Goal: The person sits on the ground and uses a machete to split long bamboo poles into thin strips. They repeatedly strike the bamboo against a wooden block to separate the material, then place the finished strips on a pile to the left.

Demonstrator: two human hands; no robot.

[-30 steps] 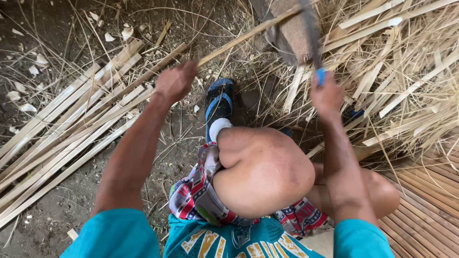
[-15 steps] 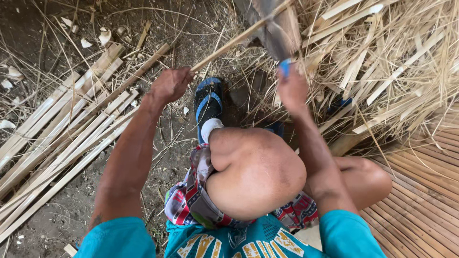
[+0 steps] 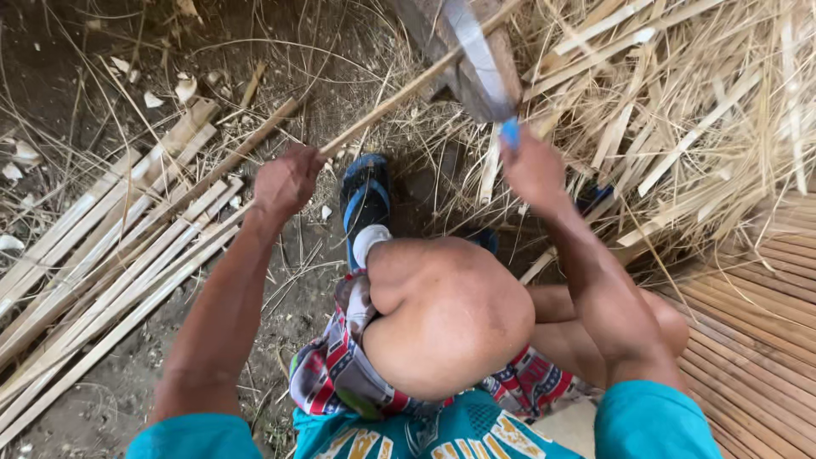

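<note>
left hand (image 3: 287, 180): fingers closed around a thin bamboo strip (image 3: 399, 92), gripping it near its lower end, above the dirt ground (image 3: 255, 51).
right hand (image 3: 534, 168): fingers wrapped around the blue handle (image 3: 509, 133) of a knife (image 3: 476, 53); only the top of the handle shows above the fist.
bamboo strip: runs slanting from the left hand up and to the right, towards the top edge of the view, where it meets the knife blade and the block (image 3: 501, 64).
knife: broad grey blade, pointing up and away from the person, blurred; it lies across the strip just in front of the block. Whether the edge is in the strip cannot be told.
block: dark wooden piece at the top of the view, behind the blade, partly hidden by it.
left side: a bundle of split strips (image 3: 102, 272) lies flat on the ground, slanting, just beside the left forearm.
right side: a loose heap of shavings (image 3: 705, 110) and thin slivers, piled behind and right of the right hand.
lower right: a mat (image 3: 756, 340) of close-set slats, beside the right knee.
legs: the person squats; a bent knee (image 3: 450, 314) fills the middle, and a foot in a blue sandal (image 3: 364, 200) rests on the ground between the two hands.
clothes: patterned shorts (image 3: 340, 374) and a teal shirt (image 3: 476, 433) at the bottom edge.
</note>
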